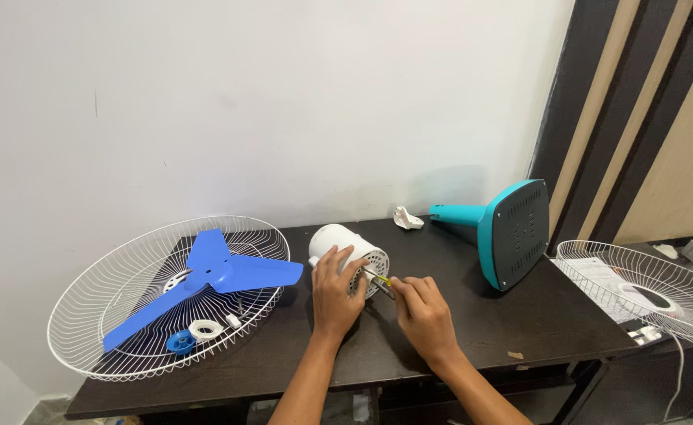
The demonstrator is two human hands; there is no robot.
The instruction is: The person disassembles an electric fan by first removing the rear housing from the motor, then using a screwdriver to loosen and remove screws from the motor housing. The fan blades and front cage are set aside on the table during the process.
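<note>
"What sat over at nine o'clock on the desk (519,330)?"

"A white wire fan guard (94,315), tipped against the wall, with the blue three-blade fan blade (220,275) lying in it. At its lower edge were a small blue cap (179,341) and a white ring nut (204,328), touching the wires."

"And in the middle?"

"The white motor housing (338,244), lying on its side near twelve o'clock from the person. The left hand (335,295) was clenched over its vented face, fingers spread across the grille to steady it. The right hand (423,315) was just beside it at three o'clock, its grip closed on a thin yellow-handled tool (381,281), tip pointing into the housing's face. I couldn't tell whether it was a screwdriver or something else; it was too small."

"How would you judge that step done well?"

"I'd say the left hand needed to hold the housing from rolling, since it's round and lay on a smooth top. The tool should have gone in square to the face, pressed straight along its own line, so the tip didn't slip off into the grille."

"Further right?"

"A crumpled white scrap (407,218) by the wall, then the teal fan base (511,232) lying on its side, and at three o'clock a second white guard (637,291) hanging off the desk's end."
</note>
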